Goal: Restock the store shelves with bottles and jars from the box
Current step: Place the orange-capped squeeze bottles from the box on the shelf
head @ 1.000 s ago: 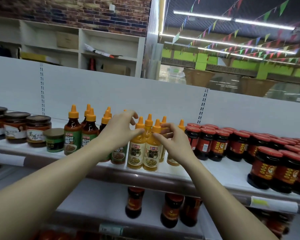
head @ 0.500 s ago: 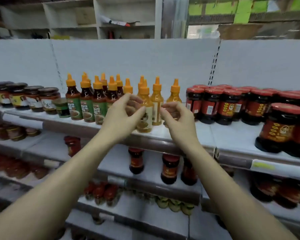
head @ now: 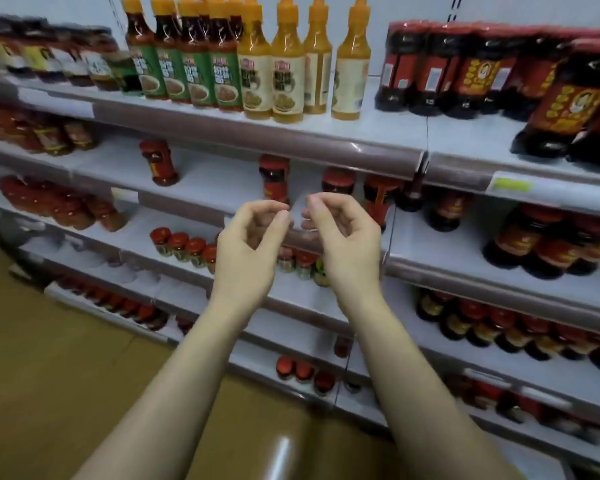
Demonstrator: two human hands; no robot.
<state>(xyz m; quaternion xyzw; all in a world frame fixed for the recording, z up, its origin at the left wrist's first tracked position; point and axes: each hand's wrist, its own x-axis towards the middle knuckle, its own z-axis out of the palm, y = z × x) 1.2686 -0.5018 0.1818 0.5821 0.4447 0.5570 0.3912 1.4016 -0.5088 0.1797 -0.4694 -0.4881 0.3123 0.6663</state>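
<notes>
- Four dark sauce bottles (head: 191, 60) with green labels and orange caps show in the front row at the left of the top shelf (head: 326, 136); more orange caps rise behind them, too crowded to count.
- Left of these stand dark-lidded jars (head: 66, 60), blurred past counting.
- Four yellow squeeze bottles (head: 288, 77) stand just beside the green-labelled ones, touching shoulder to shoulder near the shelf's front edge.
- These bottles look like light plastic under a slick shrink film, likely slippery and easy to tip; the waist below the shoulder seems the safest place to take hold, not the thin nozzle.
- The left hand (head: 246, 247) hangs in front of the lower shelves with fingers loosely curled, holding nothing, well below the bottles.
- The right hand (head: 347, 233) is just beside it, fingertips nearly meeting the left's, likewise loosely curled and holding nothing.
- Red-lidded jars (head: 464, 74) crowd the right of the top shelf, at least five across; probably glass, so heavier and breakable, best gripped round the body.
- The box is not in view.
</notes>
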